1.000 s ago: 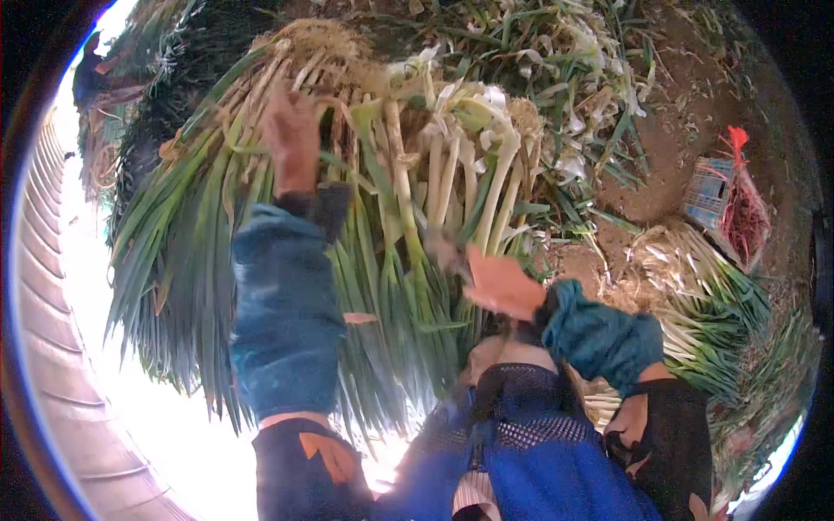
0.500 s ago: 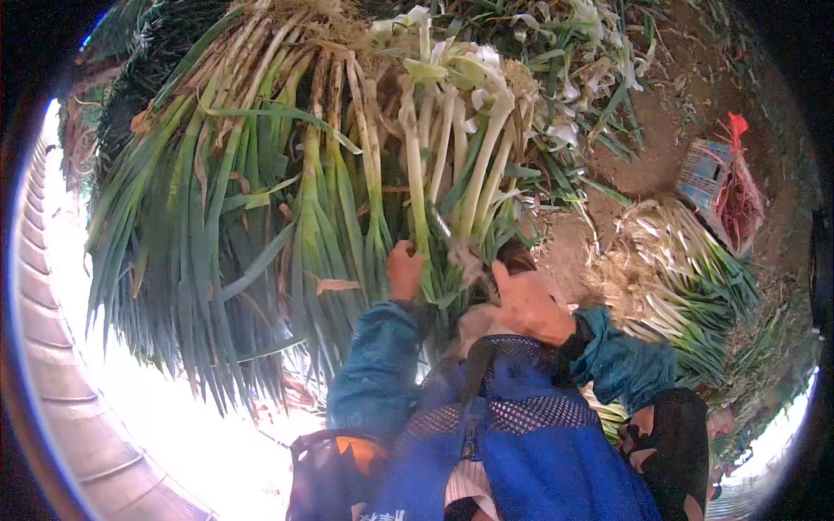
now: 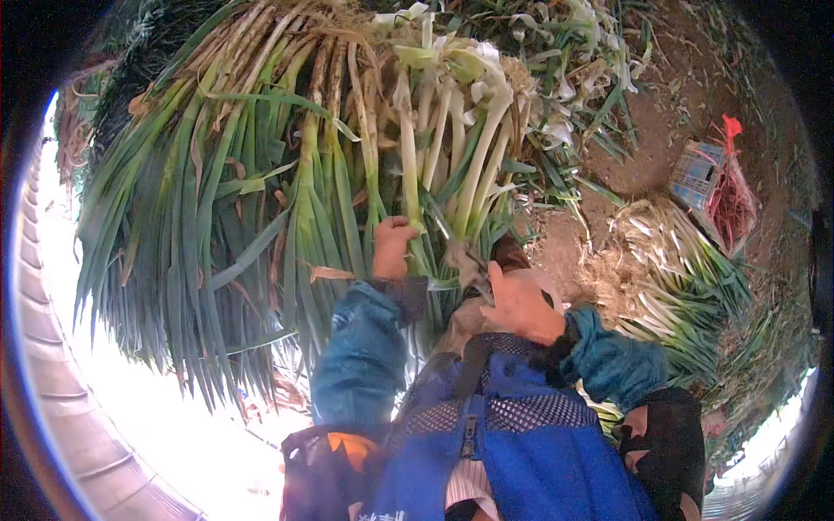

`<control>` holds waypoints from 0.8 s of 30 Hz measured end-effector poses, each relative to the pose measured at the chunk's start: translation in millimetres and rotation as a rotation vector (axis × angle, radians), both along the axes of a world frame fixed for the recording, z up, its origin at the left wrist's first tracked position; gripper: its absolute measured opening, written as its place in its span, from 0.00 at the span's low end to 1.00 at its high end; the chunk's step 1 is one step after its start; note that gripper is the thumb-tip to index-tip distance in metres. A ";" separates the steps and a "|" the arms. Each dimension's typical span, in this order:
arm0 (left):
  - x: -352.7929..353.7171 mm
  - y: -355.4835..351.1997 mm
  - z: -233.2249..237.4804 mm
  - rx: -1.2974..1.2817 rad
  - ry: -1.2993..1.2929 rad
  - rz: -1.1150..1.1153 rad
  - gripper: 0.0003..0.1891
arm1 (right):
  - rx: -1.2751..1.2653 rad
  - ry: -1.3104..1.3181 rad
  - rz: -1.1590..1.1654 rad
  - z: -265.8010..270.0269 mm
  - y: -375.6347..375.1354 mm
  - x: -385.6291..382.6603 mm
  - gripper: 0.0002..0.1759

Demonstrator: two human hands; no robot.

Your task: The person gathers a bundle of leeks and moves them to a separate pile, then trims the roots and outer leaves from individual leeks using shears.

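Along the near right edge of the leek pile [image 3: 252,165], from where I'm standing, both hands are low & close to the person's blue apron [image 3: 547,434]. L hand [image 3: 395,247] is curled closed, seemingly on a leek [image 3: 407,165] at the green part, just below its pale stem. That leek lies w/ its long axis running nearly straight away from the lap: pale end at the far edge of the pile, leaves back toward the body, top tipped a touch to the L. So L hand is the nearer one, right at the stalk; R hand [image 3: 523,304] sits just R of it & a bit closer to the apron, apart from L hand. R fingers are bent around smth small & dark, maybe a tool; can't tell what, or how tight.

Straight ahead of R hand, a few more pale stems [image 3: 488,161] lean the other way, tops to the R, so there's a narrow V btwn them & the held leek. Farther R, well apart from both hands, a heap of spring onions [image 3: 686,286] lies on bare ground [image 3: 630,165], w/ a red-tied bag [image 3: 734,208] just past its far edge.
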State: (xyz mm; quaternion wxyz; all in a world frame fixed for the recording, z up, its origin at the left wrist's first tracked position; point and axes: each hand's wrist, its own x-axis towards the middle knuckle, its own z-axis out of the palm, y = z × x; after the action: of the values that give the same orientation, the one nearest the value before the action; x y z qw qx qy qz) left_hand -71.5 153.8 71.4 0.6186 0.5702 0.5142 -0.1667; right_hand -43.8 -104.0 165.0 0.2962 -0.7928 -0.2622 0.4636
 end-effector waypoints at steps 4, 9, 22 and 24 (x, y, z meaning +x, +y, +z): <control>11.6 2.0 12.9 -0.068 0.020 -0.029 0.13 | -0.052 0.009 0.036 32.8 6.5 2.8 0.32; 66.1 11.4 64.9 0.002 -0.382 0.024 0.10 | 0.000 -0.117 -0.044 -20.4 15.4 6.4 0.32; 131.1 49.0 54.5 0.223 -0.464 0.068 0.08 | 0.031 -0.091 0.054 7.5 17.9 15.7 0.29; 75.4 27.6 29.5 0.320 -0.232 -0.111 0.07 | 0.128 -0.164 -0.063 -21.8 31.1 30.5 0.26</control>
State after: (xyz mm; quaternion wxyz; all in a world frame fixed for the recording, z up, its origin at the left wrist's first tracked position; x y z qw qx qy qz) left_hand 3.9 181.4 100.8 0.5650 0.7043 0.4270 -0.0498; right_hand -13.3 -72.9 143.2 0.3383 -0.8154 -0.2894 0.3700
